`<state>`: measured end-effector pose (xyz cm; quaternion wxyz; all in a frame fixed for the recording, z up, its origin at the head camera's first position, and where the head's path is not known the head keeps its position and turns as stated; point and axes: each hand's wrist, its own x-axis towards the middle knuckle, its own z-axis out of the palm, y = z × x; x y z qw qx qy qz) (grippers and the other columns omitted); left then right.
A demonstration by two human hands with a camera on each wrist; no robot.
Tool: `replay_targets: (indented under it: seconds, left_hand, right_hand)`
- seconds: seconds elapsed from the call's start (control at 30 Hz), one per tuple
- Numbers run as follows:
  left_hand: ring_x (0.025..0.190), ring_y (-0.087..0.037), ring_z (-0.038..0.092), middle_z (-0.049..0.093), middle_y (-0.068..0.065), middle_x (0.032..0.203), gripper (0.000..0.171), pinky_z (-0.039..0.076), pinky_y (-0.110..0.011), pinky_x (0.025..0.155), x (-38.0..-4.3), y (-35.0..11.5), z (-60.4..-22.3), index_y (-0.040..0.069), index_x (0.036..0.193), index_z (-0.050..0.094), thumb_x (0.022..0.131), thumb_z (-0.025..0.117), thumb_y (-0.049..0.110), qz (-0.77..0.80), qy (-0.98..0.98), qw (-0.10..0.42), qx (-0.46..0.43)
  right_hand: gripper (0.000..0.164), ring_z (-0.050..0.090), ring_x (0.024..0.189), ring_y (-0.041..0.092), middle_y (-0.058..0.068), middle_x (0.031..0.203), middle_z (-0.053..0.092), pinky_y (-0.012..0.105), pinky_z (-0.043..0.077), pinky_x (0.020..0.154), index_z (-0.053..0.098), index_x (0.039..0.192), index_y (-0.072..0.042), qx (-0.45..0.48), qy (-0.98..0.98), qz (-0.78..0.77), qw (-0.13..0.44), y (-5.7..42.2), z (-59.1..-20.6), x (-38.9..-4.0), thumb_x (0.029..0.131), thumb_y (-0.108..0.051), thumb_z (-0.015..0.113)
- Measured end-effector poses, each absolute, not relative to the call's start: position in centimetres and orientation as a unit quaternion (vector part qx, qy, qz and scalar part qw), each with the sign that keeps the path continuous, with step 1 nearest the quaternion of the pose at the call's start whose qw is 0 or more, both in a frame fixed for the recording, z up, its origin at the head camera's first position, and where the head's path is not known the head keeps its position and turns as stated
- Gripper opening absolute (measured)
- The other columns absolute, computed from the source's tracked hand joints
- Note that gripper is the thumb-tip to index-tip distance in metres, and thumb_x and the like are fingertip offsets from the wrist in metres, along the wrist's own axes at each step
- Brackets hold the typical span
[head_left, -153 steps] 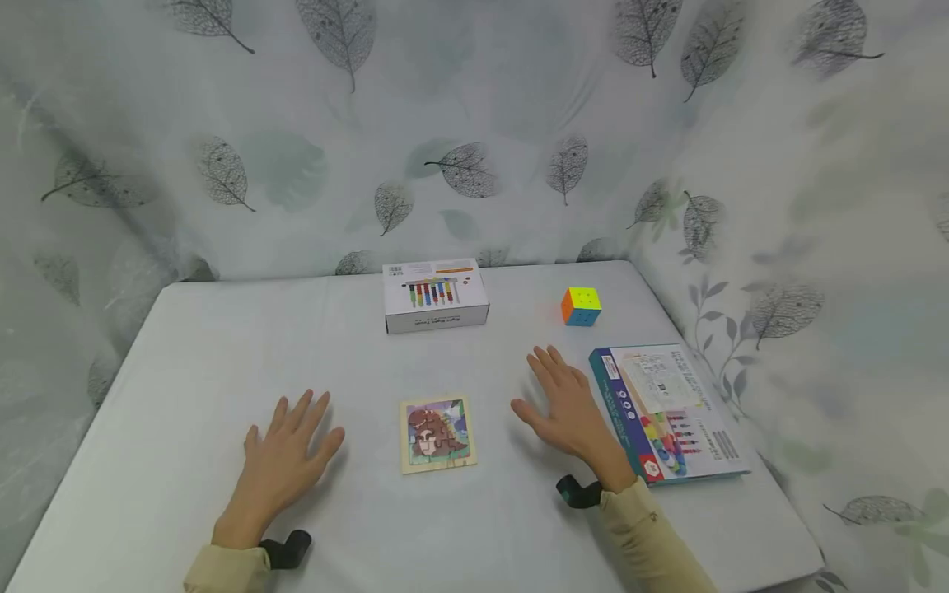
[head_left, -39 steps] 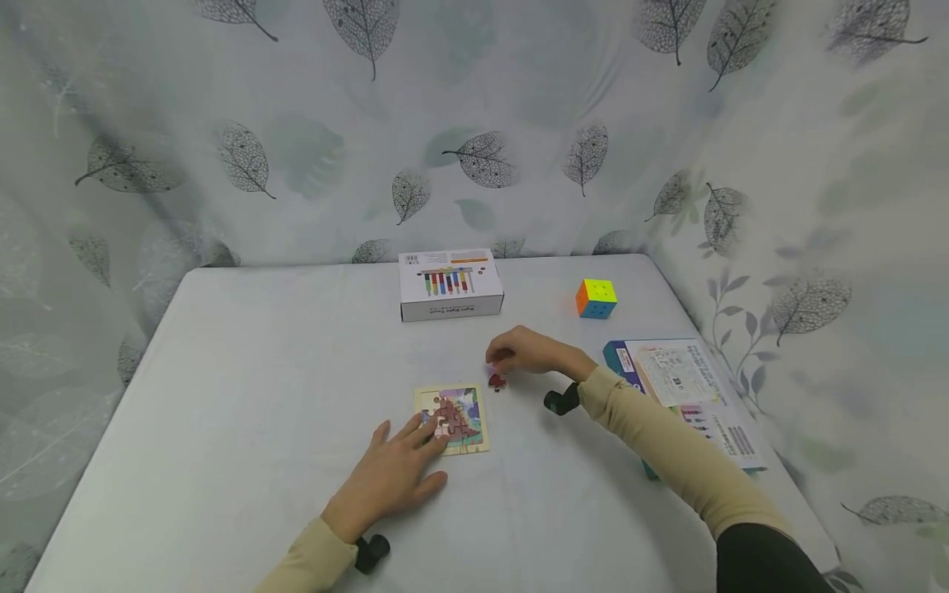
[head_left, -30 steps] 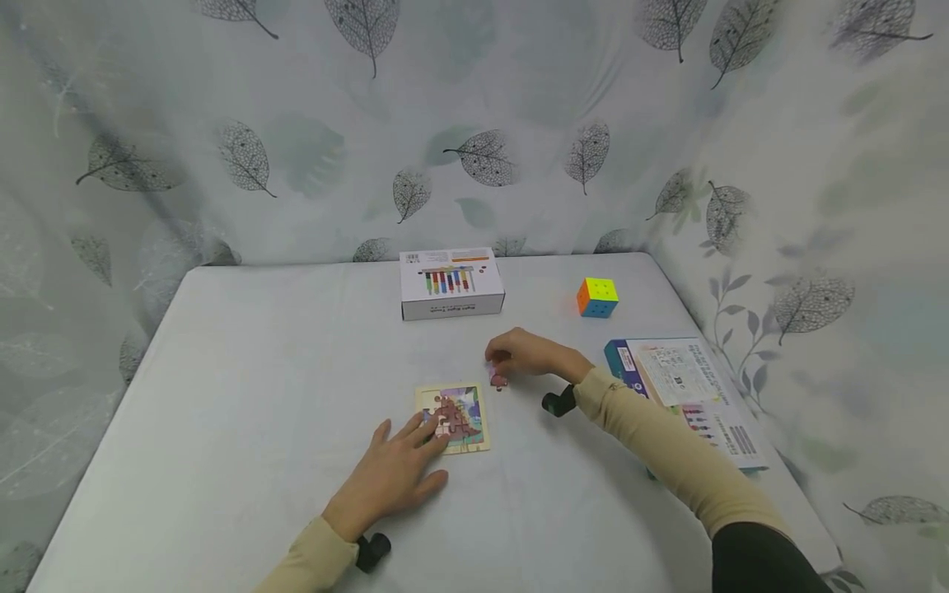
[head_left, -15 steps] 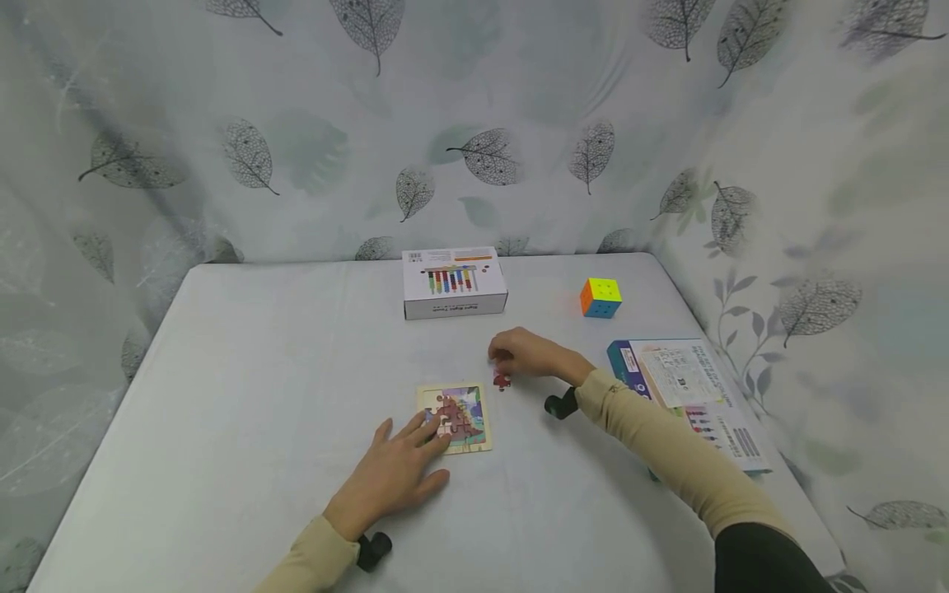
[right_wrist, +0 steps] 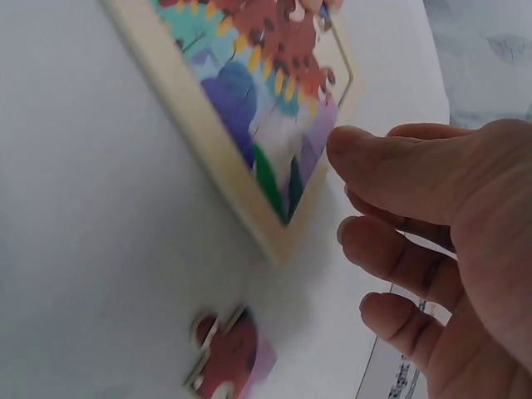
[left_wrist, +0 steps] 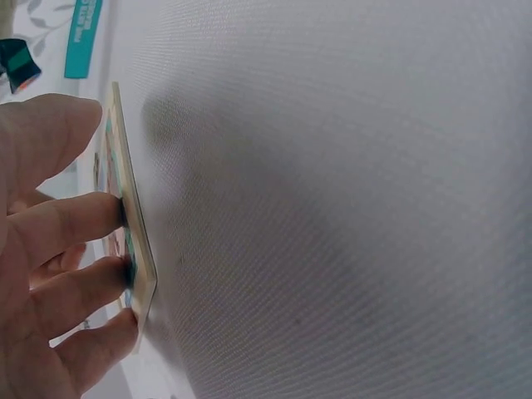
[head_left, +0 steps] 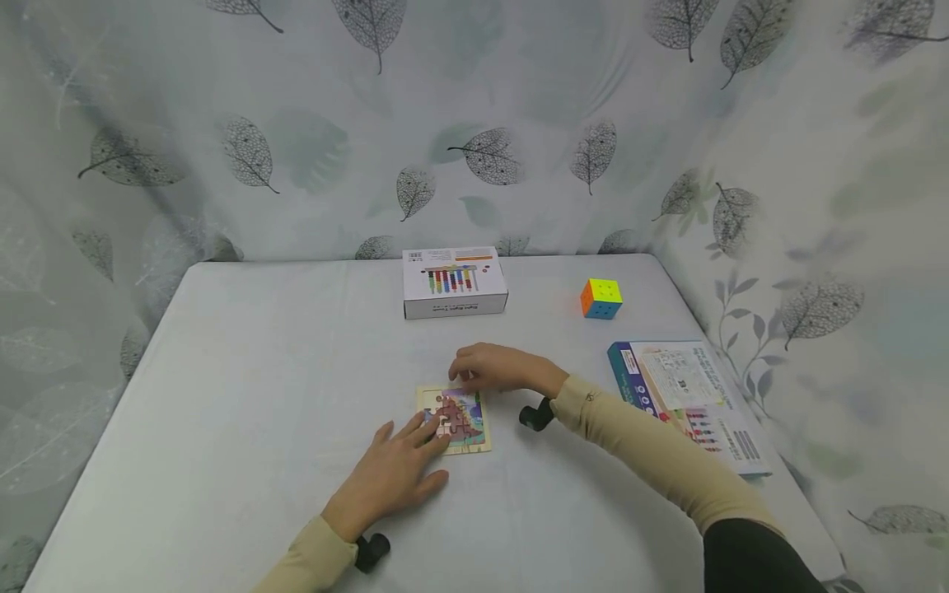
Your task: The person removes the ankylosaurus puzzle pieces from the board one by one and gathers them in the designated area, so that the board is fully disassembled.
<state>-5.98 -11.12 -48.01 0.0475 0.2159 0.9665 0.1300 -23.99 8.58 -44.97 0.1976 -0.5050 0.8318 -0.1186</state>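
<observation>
A small wooden jigsaw puzzle (head_left: 470, 412) with a dinosaur picture lies on the white table; its far left corner shows bare wood. My left hand (head_left: 396, 473) rests its fingertips on the puzzle's near left part, fingers spread. In the left wrist view these fingertips touch the edge of the wooden frame (left_wrist: 133, 191). My right hand (head_left: 493, 366) hovers at the puzzle's far edge with loosely bent fingers and nothing visible in them. In the right wrist view a loose red and purple puzzle piece (right_wrist: 229, 357) lies on the table beside the frame; the right arm hides it in the head view.
A white box (head_left: 455, 284) with coloured bars printed on it stands at the back. To its right sits a colourful puzzle cube (head_left: 600, 298). A flat blue and white box (head_left: 685, 403) lies at the right edge, beside the right forearm. Leaf-patterned curtains surround the table.
Both hands have come in to the puzzle, which looked whole at first. My right hand held a piece right of it, then let go and moved left to the far edge. The left hand stays.
</observation>
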Motion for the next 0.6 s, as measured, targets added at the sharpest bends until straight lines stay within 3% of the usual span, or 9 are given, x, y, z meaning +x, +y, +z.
replay_targets:
  seconds: [0.2, 0.43, 0.6]
  left_hand:
    - [0.144, -0.033, 0.047, 0.056, -0.008, 0.15, 0.048, 0.044, -0.064, 0.107, -6.0, -11.2, -48.1, 0.017, 0.135, 0.065, 0.094, 0.065, 0.044, 0.133, 0.966, 0.048, 0.218]
    - [0.144, -0.035, 0.047, 0.056, -0.01, 0.15, 0.052, 0.046, -0.064, 0.105, -6.0, -11.3, -48.2, 0.016, 0.136, 0.064, 0.089, 0.072, 0.037, 0.126, 0.964, 0.045, 0.228]
    - [0.144, -0.034, 0.047, 0.056, -0.01, 0.15, 0.055, 0.047, -0.064, 0.104, -6.0, -11.3, -48.3, 0.016, 0.136, 0.064, 0.086, 0.076, 0.036, 0.119, 0.965, 0.041, 0.23]
  right_hand:
    - [0.026, 0.058, 0.096, 0.013, 0.001, 0.107, 0.066, 0.031, 0.052, 0.092, 0.069, 0.122, -0.017, -0.53, 0.816, -0.081, 0.215, 6.8, -44.6, -23.2, 0.096, -0.019, 0.068]
    - [0.034, 0.051, 0.09, 0.011, 0.002, 0.106, 0.06, 0.025, 0.046, 0.083, 0.068, 0.126, -0.02, -0.541, 0.807, -0.043, 0.232, 5.5, -44.6, -22.8, 0.092, -0.018, 0.073]
    - [0.03, 0.05, 0.09, 0.01, 0.001, 0.107, 0.059, 0.023, 0.045, 0.081, 0.071, 0.12, -0.021, -0.541, 0.809, -0.026, 0.229, 5.2, -44.9, -22.9, 0.091, -0.019, 0.075]
